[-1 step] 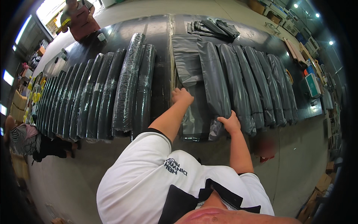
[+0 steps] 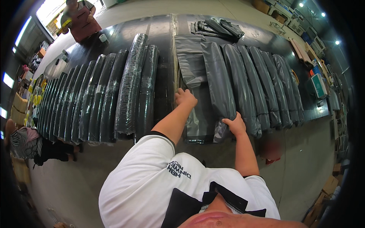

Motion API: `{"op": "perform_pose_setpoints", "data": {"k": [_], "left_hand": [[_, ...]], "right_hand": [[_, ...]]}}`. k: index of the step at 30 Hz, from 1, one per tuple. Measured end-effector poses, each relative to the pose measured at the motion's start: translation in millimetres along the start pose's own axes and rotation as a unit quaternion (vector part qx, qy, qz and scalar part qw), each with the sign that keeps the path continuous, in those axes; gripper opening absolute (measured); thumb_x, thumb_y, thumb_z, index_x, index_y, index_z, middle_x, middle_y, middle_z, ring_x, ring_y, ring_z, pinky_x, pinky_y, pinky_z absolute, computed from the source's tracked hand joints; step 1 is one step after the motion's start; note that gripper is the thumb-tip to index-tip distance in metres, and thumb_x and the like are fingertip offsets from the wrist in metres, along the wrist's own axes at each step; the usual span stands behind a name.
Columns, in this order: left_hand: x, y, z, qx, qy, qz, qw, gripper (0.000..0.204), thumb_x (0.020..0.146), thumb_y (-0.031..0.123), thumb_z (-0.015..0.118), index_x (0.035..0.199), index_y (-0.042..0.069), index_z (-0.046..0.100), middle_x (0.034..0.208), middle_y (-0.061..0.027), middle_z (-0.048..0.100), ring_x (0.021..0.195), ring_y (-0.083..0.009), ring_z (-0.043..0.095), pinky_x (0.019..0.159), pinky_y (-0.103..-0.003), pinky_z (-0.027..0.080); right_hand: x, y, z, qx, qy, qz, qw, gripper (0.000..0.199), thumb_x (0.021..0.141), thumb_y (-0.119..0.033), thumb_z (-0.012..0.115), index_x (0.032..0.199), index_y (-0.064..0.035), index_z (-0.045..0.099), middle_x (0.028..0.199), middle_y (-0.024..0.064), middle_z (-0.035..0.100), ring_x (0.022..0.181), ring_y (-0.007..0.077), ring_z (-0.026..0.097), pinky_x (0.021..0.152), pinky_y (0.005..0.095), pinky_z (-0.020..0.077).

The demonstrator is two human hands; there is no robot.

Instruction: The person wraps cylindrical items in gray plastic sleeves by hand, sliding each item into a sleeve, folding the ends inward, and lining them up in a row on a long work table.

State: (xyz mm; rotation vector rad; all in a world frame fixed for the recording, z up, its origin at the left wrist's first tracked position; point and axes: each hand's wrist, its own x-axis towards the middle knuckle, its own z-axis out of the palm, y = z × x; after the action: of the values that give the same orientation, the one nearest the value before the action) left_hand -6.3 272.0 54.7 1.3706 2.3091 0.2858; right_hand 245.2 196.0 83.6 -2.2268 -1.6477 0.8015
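Your right hand gripped end of grey bagged roll; your left hand pressed clenched on flat grey bag atop table.

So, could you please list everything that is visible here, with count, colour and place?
long rolls wrapped in clear plastic film: more than ten, black, lying side by side on the left half of the table
grey plastic mailing bags with long contents: about seven, dark grey, in a row on the right half
empty grey plastic bags: a small pile, far edge of the table
long black table: one, across the middle
tape roll: one, pale, far left of the table
person in a dark red top: one, behind the table
person in a striped top: one, at left
left hand: on the flat grey bag
right hand: gripping the near end of a filled bag
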Motion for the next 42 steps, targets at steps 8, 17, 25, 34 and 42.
{"op": "perform_pose_setpoints", "data": {"k": [8, 17, 25, 34, 42], "left_hand": [[26, 8, 13, -0.267, -0.06, -0.137, 0.952, 0.075, 0.076, 0.041, 0.07, 0.126, -0.011, 0.05, 0.141, -0.0291, 0.038, 0.137, -0.0407, 0.031, 0.108, -0.045, 0.036], [44, -24, 19, -0.285, -0.171, -0.041, 0.942, 0.079, 0.074, 0.04, 0.078, 0.129, -0.008, 0.049, 0.133, -0.023, 0.053, 0.12, -0.0352, 0.054, 0.091, -0.041, 0.048], [45, -51, 39, -0.378, -0.154, -0.068, 0.91, 0.05, 0.075, 0.024, 0.075, 0.113, -0.004, 0.059, 0.11, -0.0187, 0.063, 0.099, -0.0306, 0.062, 0.08, -0.042, 0.05], [47, -108, -51, -0.309, 0.006, -0.098, 0.946, 0.042, 0.078, 0.011, 0.07, 0.115, -0.003, 0.058, 0.1, -0.0177, 0.067, 0.085, -0.0282, 0.067, 0.073, -0.038, 0.053], [19, -126, -37, -0.116, -0.048, -0.093, 0.988, 0.06, 0.075, 0.02, 0.077, 0.12, -0.007, 0.049, 0.111, -0.0218, 0.064, 0.092, -0.0338, 0.067, 0.073, -0.039, 0.055]], "right_hand": [[4, 3, -3, 0.026, -0.003, -0.018, 1.0, 0.093, 0.063, -0.043, 0.078, 0.139, -0.0018, 0.042, 0.131, 0.0207, 0.056, 0.121, 0.0354, 0.054, 0.1, 0.0414, 0.0423], [4, 2, -3, 0.036, -0.015, -0.039, 0.998, 0.09, 0.064, -0.042, 0.078, 0.136, -0.0002, 0.044, 0.128, 0.0234, 0.057, 0.118, 0.0371, 0.055, 0.099, 0.0422, 0.0427], [5, -2, -9, 0.004, -0.057, -0.029, 0.998, 0.096, 0.067, -0.047, 0.076, 0.142, -0.0019, 0.037, 0.133, 0.0219, 0.052, 0.121, 0.0359, 0.053, 0.098, 0.0439, 0.0441], [2, -1, -12, -0.034, -0.051, -0.022, 0.998, 0.102, 0.07, -0.052, 0.072, 0.147, -0.0039, 0.026, 0.133, 0.0223, 0.05, 0.117, 0.0382, 0.055, 0.094, 0.046, 0.0472], [-4, -63, -12, -0.081, 0.106, -0.325, 0.936, 0.101, 0.078, -0.049, 0.07, 0.15, 0.0007, 0.018, 0.145, 0.0259, 0.037, 0.135, 0.0388, 0.036, 0.11, 0.0405, 0.0313]]}}
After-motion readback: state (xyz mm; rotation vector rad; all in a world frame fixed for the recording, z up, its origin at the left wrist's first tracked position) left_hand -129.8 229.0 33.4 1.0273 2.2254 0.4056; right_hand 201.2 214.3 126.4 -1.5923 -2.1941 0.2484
